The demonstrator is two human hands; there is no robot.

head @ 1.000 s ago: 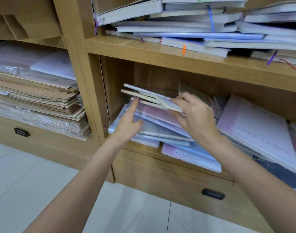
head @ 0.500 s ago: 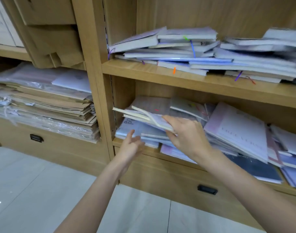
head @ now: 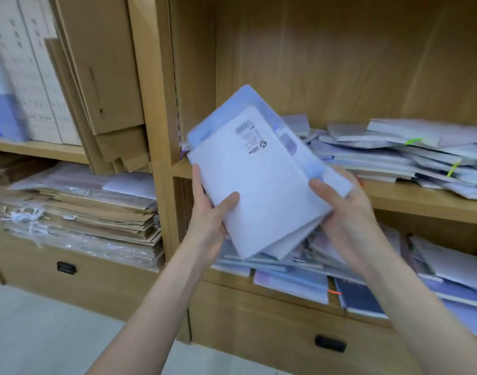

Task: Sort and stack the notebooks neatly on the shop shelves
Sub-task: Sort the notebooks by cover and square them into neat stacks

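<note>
Left hand (head: 209,212) and right hand (head: 340,204) clasp a small notebook stack (head: 261,180) at its 8 and 3 o'clock edges, apparently squaring it for shelving.

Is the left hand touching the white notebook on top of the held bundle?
Touching. The head view shows the left hand gripping the white notebook, thumb pressed on its cover.
</note>
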